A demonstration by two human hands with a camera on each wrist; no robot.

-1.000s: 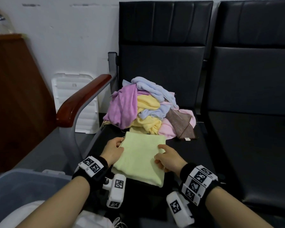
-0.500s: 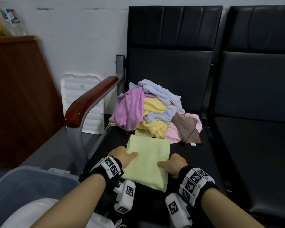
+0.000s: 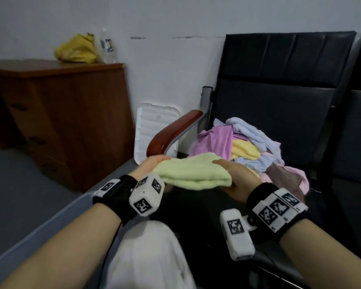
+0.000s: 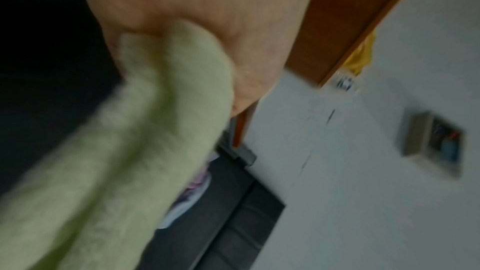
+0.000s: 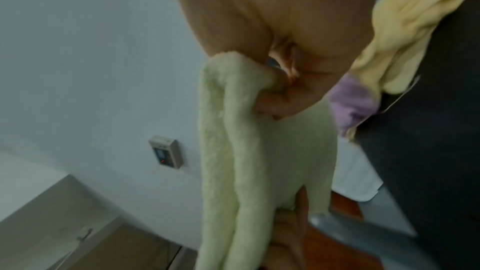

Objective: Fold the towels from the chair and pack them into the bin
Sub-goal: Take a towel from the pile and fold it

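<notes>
Softness and lightness are judged of the folded pale-green terry towel (image 3: 188, 174), held mid-frame above the black chair seat (image 3: 342, 205), each end pinched by left hand (image 3: 152, 165) and right hand (image 3: 236, 180); support from beneath is advised.

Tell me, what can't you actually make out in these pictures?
- Bin contents: head view shows only its rim; the picture's edge and the left forearm cut off the rest.
- Left hand fingers: hidden under the green towel.
- Bottle label on the cabinet: too small, blurred.
- Wall device display: blurred in both wrist views.
</notes>
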